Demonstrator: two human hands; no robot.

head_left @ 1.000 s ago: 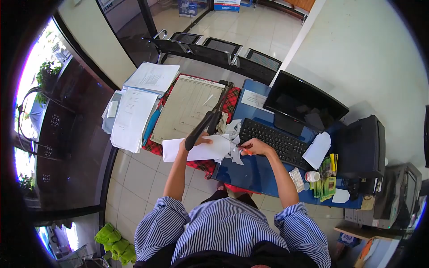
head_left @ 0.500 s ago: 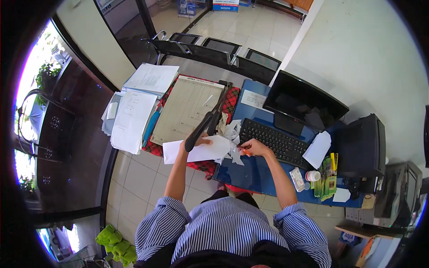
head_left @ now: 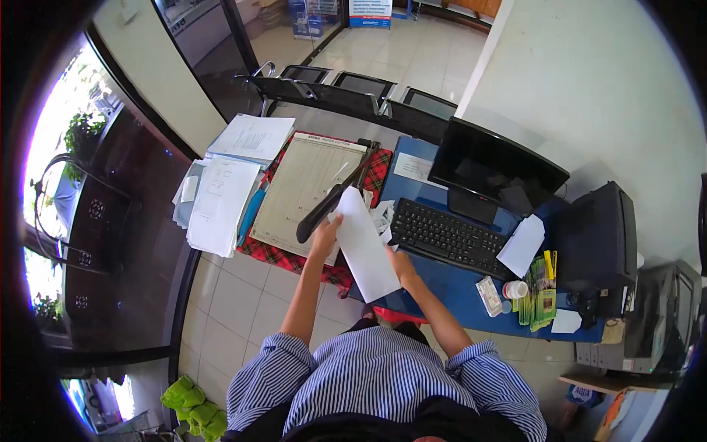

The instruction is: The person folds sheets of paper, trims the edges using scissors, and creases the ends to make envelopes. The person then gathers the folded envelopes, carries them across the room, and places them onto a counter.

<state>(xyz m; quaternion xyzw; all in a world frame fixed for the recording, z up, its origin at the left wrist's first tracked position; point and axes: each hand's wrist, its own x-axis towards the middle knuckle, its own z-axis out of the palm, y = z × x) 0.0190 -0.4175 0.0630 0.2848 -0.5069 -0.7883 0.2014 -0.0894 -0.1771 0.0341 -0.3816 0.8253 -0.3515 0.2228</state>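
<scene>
A long white paper is held up in front of me, tilted from upper left to lower right. My left hand is closed on its left edge, beside the black handle of a paper cutter. On the opposite edge, my right hand grips the same paper, its fingertips partly hidden. Torn white scraps lie behind the paper, next to the black keyboard. Whether my right hand also holds a tool I cannot make out.
Stacks of printed sheets stand left of the cutter on a red plaid cloth. A monitor, a white jar and green-yellow packets occupy the blue desk. Black chairs line the far side.
The paper has turned from lying sideways to nearly lengthwise. My right hand has shifted onto its right edge; the orange-handled tool seen there before is out of sight. My left hand stays near the cutter handle.
</scene>
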